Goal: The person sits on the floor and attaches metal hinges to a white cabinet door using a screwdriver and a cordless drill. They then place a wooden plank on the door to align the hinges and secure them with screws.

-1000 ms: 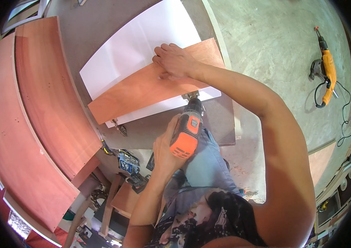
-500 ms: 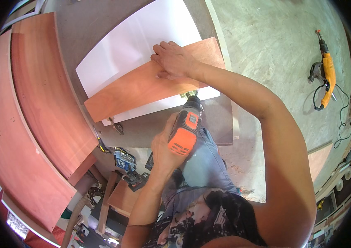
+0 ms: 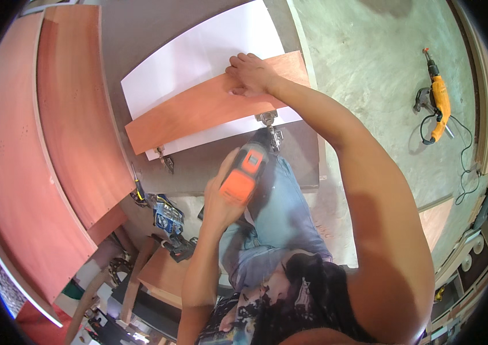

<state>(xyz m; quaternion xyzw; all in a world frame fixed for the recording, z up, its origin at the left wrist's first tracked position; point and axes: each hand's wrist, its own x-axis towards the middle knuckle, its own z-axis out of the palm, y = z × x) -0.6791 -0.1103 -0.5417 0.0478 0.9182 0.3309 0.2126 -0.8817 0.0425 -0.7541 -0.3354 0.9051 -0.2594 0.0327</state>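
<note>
My left hand (image 3: pixel 221 198) is closed around the grip of an orange-and-black cordless drill (image 3: pixel 245 172), slightly blurred. A metal cabinet hinge (image 3: pixel 274 137) sits at the near edge of a narrow wooden board (image 3: pixel 198 104), just beyond the drill's nose. I cannot make out the drill's tip clearly; it looks apart from the hinge. My right hand (image 3: pixel 251 75) bears on the board near its right end, fingers bent over the far edge and thumb on top. Under the board lies a white panel (image 3: pixel 192 57). Another hinge (image 3: pixel 165 160) projects from the board's near left end.
Long reddish wooden panels (image 3: pixel 74 103) stand to my left. A yellow corded power tool (image 3: pixel 440 106) lies on the floor at right. Near my left forearm are a blue-and-black pack (image 3: pixel 168 217), a yellow-handled screwdriver (image 3: pixel 138 187) and a wooden box (image 3: pixel 166 273).
The drill in my left hand has pulled back toward me and left, exposing the right hinge. My right hand stays on the board. The whole view has shifted slightly.
</note>
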